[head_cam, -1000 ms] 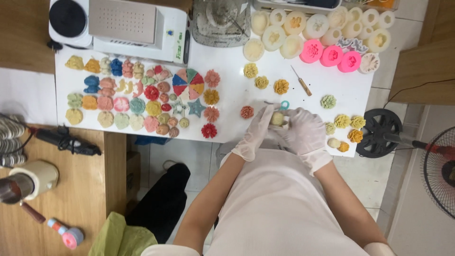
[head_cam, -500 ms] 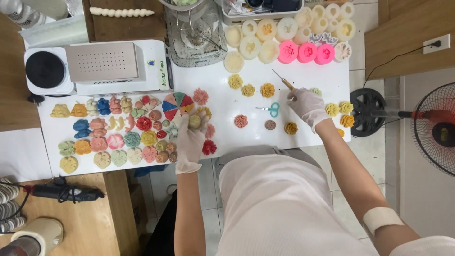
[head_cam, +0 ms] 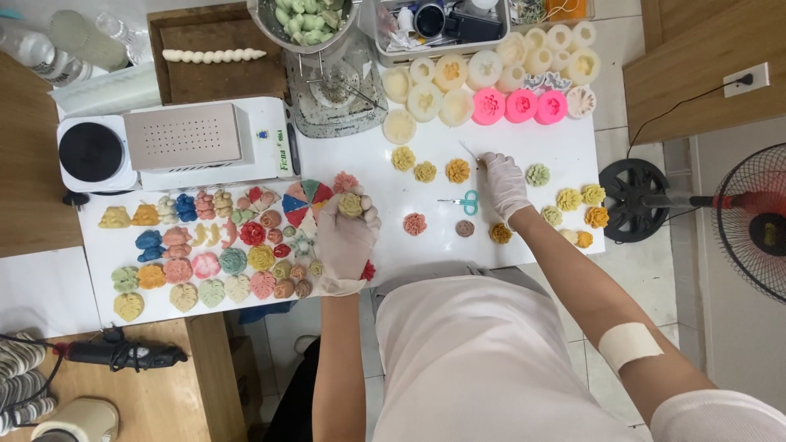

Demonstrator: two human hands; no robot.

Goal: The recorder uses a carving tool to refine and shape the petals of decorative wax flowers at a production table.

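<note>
Both of my hands wear white gloves over a white table (head_cam: 426, 245). My left hand (head_cam: 345, 237) holds a pale yellow-green flower-shaped piece (head_cam: 350, 205) between its fingertips, just right of a spread of several coloured moulded flowers and leaves (head_cam: 213, 254). My right hand (head_cam: 503, 184) reaches out to the right and touches a thin stick tool (head_cam: 468, 150) on the table. Small teal scissors (head_cam: 463, 201) lie between my hands. Loose yellow and orange flowers (head_cam: 425, 171) and a pink one (head_cam: 415, 223) lie nearby.
Cream and pink silicone moulds (head_cam: 491, 86) line the table's far edge. A white machine with a black round plate (head_cam: 172, 147) stands far left. A metal bowl of green pieces (head_cam: 309, 20) sits behind. A floor fan (head_cam: 757, 221) stands right; a black tool (head_cam: 123, 354) lies on a wooden bench.
My hands came apart: the left carried the flower piece to the coloured spread, and the right reached out to the stick tool. My head moved, shifting the view.
</note>
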